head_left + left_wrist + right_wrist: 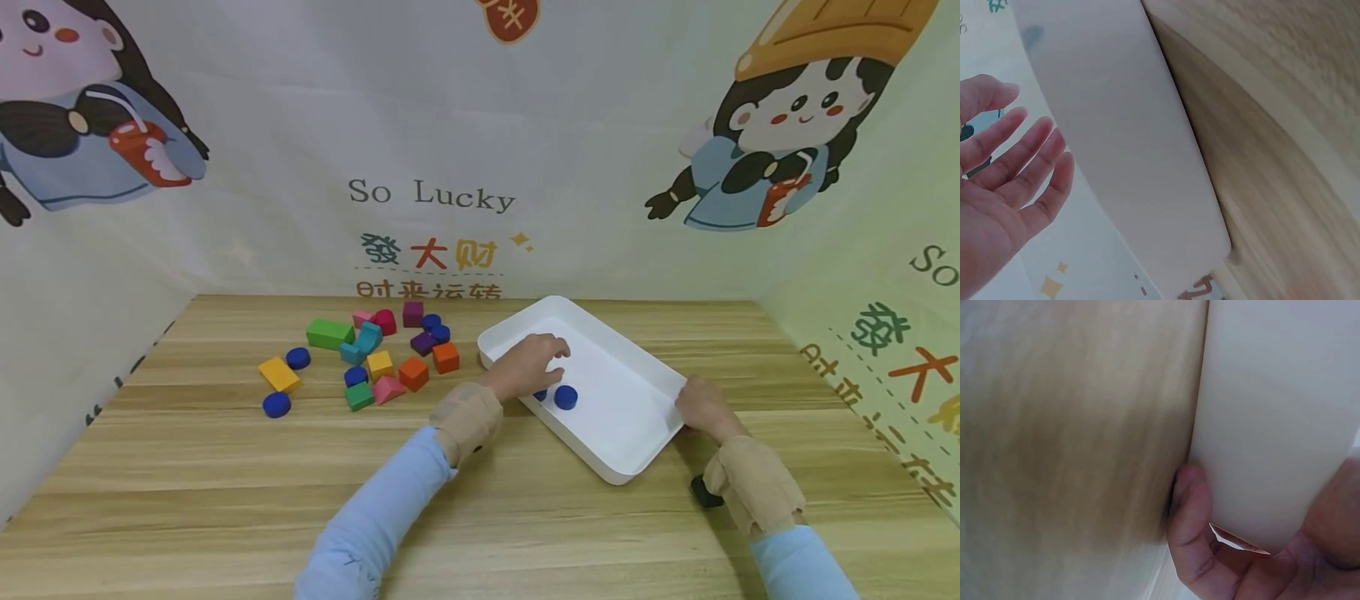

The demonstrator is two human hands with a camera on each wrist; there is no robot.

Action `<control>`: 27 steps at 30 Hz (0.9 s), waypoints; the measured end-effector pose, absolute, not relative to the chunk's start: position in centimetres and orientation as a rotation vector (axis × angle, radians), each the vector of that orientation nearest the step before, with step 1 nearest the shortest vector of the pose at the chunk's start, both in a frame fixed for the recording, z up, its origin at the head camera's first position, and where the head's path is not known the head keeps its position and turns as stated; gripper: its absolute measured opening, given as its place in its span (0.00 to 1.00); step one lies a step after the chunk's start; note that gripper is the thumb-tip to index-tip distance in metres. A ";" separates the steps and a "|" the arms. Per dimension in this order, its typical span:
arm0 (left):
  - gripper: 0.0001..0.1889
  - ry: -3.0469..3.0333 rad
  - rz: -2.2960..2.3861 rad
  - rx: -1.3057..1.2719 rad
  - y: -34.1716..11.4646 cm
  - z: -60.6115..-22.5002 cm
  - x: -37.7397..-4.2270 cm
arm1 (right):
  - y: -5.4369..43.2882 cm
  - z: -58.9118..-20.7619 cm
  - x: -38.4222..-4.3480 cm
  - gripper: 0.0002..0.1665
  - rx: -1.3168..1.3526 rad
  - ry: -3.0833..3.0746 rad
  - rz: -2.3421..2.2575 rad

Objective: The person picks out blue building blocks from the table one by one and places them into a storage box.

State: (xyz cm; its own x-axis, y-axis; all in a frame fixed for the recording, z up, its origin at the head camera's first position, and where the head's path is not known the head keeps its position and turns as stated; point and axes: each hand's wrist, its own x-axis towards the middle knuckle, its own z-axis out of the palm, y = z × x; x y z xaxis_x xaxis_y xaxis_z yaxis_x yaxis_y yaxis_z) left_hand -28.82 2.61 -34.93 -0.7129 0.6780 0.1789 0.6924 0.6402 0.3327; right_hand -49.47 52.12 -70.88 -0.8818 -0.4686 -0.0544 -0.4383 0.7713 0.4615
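Note:
A white tray (622, 367) sits at an angle on the wooden table. My right hand (703, 406) grips its right corner; in the right wrist view the fingers (1192, 500) curl round the tray wall (1266, 425). Over the tray's left side is my left hand (528, 365), its fingers spread and loosely bent with nothing between them. The left wrist view shows that hand (1016, 169) by the outer tray wall (1116, 125). Inside the tray lies a blue round block (566, 397), and a second blue block (540, 395) is partly hidden under the left hand.
Left of the tray several coloured blocks are scattered, among them a green block (330, 334), a yellow block (280, 375), an orange cube (414, 373) and a blue round block (277, 405). A printed cloth (300, 208) hangs behind the table (225, 500).

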 end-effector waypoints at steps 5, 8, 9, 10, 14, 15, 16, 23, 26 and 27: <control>0.11 -2.728 -0.685 -1.131 1.6 -35.0 -29.2 | 51.8 -70.5 -49.1 0.10 0.713 -2.915 -0.686; 0.10 -2.692 -0.736 -1.112 1.1 -35.2 -29.4 | 51.7 -70.2 -49.0 0.09 0.648 -2.936 -0.596; 0.10 -2.684 -0.754 -1.106 0.9 -35.2 -29.5 | 51.6 -70.2 -49.0 0.09 0.632 -2.942 -0.571; 0.09 -2.675 -0.770 -1.099 0.7 -35.3 -29.5 | 51.6 -70.1 -49.0 0.09 0.617 -2.950 -0.548; 0.09 -2.660 -0.806 -1.044 0.1 -35.4 -29.7 | 51.5 -69.9 -48.8 0.09 0.631 -2.956 -0.557; 0.09 -2.668 -0.818 -1.023 -0.1 -35.3 -29.7 | 51.4 -69.9 -48.8 0.09 0.649 -2.953 -0.576; 0.09 -2.677 -0.827 -1.000 -0.2 -35.3 -29.8 | 51.4 -69.8 -48.8 0.09 0.663 -2.949 -0.591; 0.10 -2.743 -0.909 -0.861 -1.1 -35.1 -29.9 | 51.6 -69.8 -48.8 0.08 0.740 -2.893 -0.669; 0.10 -2.748 -0.906 -0.806 -1.3 -35.1 -30.0 | 51.6 -70.0 -48.9 0.08 0.745 -2.885 -0.652; 0.10 -2.746 -0.901 -0.793 -1.4 -35.1 -30.0 | 51.6 -70.1 -48.9 0.08 0.743 -2.887 -0.642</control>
State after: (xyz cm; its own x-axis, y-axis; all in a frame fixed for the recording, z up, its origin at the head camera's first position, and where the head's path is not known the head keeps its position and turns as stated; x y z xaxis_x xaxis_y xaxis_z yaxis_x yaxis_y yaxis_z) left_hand -29.96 -1.45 -35.06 -0.8503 0.4390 0.2902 0.5256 0.6809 0.5099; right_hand -48.93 51.65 -70.08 -0.8772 -0.4798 -0.0149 -0.4409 0.7930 0.4204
